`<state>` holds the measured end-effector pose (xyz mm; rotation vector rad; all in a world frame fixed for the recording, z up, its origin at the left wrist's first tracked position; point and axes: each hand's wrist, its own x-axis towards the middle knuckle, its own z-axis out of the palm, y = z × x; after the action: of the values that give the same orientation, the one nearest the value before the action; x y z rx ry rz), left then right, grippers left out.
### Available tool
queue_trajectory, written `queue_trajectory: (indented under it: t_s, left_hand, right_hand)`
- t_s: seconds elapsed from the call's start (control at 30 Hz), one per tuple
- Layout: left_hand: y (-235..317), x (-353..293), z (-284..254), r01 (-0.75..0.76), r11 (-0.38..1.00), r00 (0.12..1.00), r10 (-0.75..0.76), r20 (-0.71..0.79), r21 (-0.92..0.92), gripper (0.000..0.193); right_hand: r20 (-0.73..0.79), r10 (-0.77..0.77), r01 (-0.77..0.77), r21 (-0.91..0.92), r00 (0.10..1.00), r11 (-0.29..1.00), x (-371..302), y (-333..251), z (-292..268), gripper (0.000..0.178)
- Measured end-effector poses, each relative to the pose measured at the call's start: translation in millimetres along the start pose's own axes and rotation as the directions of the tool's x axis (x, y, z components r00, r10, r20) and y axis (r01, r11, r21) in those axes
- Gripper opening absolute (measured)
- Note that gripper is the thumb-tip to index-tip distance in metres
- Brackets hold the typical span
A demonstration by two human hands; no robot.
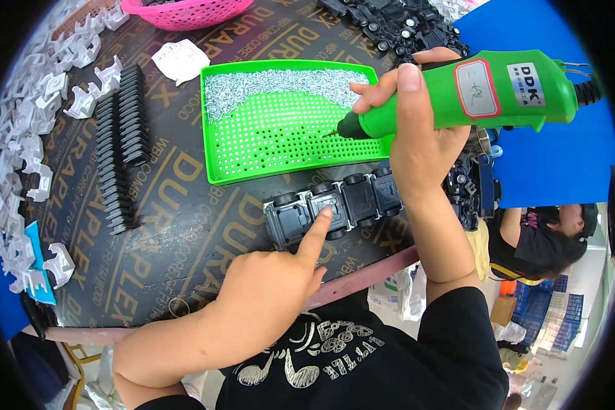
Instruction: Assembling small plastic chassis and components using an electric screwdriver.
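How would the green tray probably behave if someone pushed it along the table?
The green tray looks like perforated plastic, so it may flex slightly. Being wide and shallow, it should slide rather than tip. The small silvery pieces heaped loosely inside would likely shift.

The left hand (270,280) extends its index finger (314,236), while the raised right hand (424,140) curls its fingers (379,90).

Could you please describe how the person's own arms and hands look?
The left hand and right hand are ungloved, with no watch or bracelet visible. The forearms are bare below short black sleeves of a black T-shirt with a pale printed front design.
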<state>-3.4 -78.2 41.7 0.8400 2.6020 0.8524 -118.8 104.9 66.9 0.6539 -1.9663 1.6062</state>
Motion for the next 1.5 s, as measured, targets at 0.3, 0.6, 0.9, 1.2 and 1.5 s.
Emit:
queue_trajectory:
  t_s: [0.3,0.6,0.9,1.2,1.5]
  left_hand:
    - [16.4,-4.6,35.0,0.051,0.801,0.975,0.089,-0.203,0.597,0.078]
    - [5.5,-0.8,18.1,-0.03,0.96,0.988,0.071,-0.138,0.277,0.069]
    - [-53.9,-3.7,-56.2,0.122,0.922,0.973,-0.184,-0.139,-0.367,0.025]
    - [-60.7,7.9,-41.9,0.33,0.692,0.943,-0.276,0.187,-0.642,0.028]
    - [-59.4,11.7,-30.5,0.299,0.692,0.953,-0.255,0.165,-0.657,0.028]
  right_hand:
    - [0.018,0.02,-0.019,-0.039,1.0,0.999,1.9,4.6,6.6,0.022]
    - [-0.03,-0.011,0.014,0.087,0.999,0.996,1.5,4.6,8.9,0.022]
    - [-0.05,0.017,-0.013,0.083,0.999,0.996,0.6,2.2,8.4,0.021]
    - [-0.073,-0.016,0.014,-0.024,0.997,1.0,-2.2,-27.7,0.8,0.028]
    - [0.281,-0.16,0.066,0.316,0.946,0.947,-17.9,-74.5,0.1,0.039]
